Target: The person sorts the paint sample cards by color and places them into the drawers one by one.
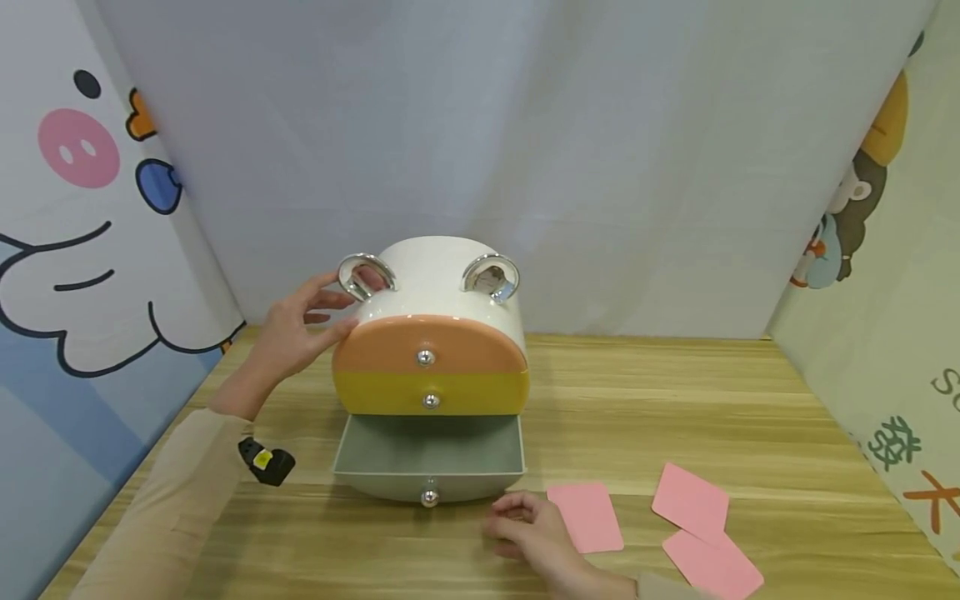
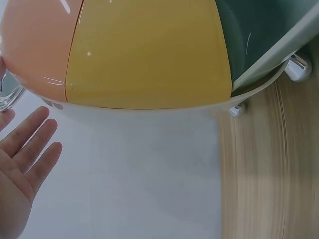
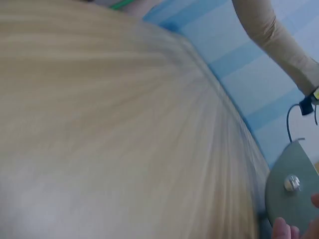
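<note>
A small rounded drawer cabinet [image 1: 442, 275] with a white shell and two silver ear-like loops stands on the table. Its orange top drawer [image 1: 382, 346] and yellow middle drawer [image 1: 472, 392] are closed. The grey-green bottom drawer [image 1: 427, 446] is pulled out, with nothing visible inside. My left hand [image 1: 292, 329] rests at the cabinet's upper left side, thumb by the orange drawer's edge, fingers [image 2: 42, 167] extended behind the ear loop. Just off the front right corner of the bottom drawer is my right hand [image 1: 536, 533], fingers loosely bent and holding nothing.
To the right of my right hand lies a pink card [image 1: 588, 517]. Farther right, two more pink cards, one upper [image 1: 690, 500] and one lower [image 1: 716, 567], overlap. A black wrist device [image 1: 268, 462] sits by my left sleeve. Printed curtains stand on both sides.
</note>
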A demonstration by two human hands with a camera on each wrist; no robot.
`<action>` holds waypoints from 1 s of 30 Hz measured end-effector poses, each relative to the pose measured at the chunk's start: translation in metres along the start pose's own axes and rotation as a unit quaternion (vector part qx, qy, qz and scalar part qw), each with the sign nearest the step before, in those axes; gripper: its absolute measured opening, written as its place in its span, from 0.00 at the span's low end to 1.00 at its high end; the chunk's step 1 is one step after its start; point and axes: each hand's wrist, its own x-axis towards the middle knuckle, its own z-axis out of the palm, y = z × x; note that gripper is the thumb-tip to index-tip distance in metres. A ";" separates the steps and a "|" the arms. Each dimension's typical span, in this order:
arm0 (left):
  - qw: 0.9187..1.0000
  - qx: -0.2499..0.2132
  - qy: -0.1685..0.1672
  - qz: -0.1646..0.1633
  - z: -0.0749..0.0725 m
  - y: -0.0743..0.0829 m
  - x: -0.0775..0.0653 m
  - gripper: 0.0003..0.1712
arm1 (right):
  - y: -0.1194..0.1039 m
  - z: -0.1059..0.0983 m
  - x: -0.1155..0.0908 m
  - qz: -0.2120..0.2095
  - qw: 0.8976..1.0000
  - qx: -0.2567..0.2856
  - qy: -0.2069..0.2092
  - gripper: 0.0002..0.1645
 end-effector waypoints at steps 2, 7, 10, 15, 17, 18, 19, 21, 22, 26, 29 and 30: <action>1.000 0.000 0.000 -0.001 0.000 0.000 0.000 0.34 | -0.005 -0.015 -0.001 -0.006 0.999 -0.032 -0.004 0.19; 1.000 0.004 0.001 0.001 0.000 0.000 0.000 0.34 | -0.019 -0.057 0.002 -0.021 0.993 -0.112 -0.003 0.28; 1.000 0.003 0.002 0.003 0.000 0.000 0.001 0.34 | -0.026 -0.082 0.003 -0.047 0.985 -0.164 -0.012 0.33; 1.000 0.003 0.000 0.006 0.000 0.000 0.000 0.33 | -0.033 -0.112 0.003 -0.100 0.961 -0.255 -0.023 0.37; 1.000 0.005 0.000 0.006 0.000 0.000 0.000 0.33 | -0.032 -0.121 0.003 -0.108 0.952 -0.286 -0.021 0.40; 1.000 0.004 0.000 0.005 0.000 0.000 0.000 0.33 | -0.031 -0.125 0.003 -0.114 0.947 -0.301 -0.023 0.41; 1.000 0.004 0.000 0.005 0.000 0.001 0.000 0.33 | -0.029 -0.128 0.003 -0.123 0.940 -0.317 -0.027 0.42; 1.000 0.003 0.000 0.005 0.000 0.001 0.000 0.33 | -0.025 -0.135 0.004 -0.139 0.930 -0.338 -0.036 0.44; 1.000 0.002 0.000 0.006 0.000 0.001 0.000 0.33 | -0.023 -0.138 0.005 -0.147 0.926 -0.346 -0.042 0.45; 1.000 -0.001 -0.002 0.003 0.000 0.003 0.000 0.34 | -0.017 -0.149 0.007 -0.163 0.912 -0.369 -0.074 0.47; 1.000 -0.004 -0.001 0.001 0.000 0.005 0.000 0.34 | -0.014 -0.154 0.008 -0.155 0.901 -0.393 -0.098 0.50; 1.000 -0.005 -0.001 0.003 0.000 0.005 0.000 0.34 | -0.013 -0.155 0.009 -0.152 0.896 -0.403 -0.104 0.51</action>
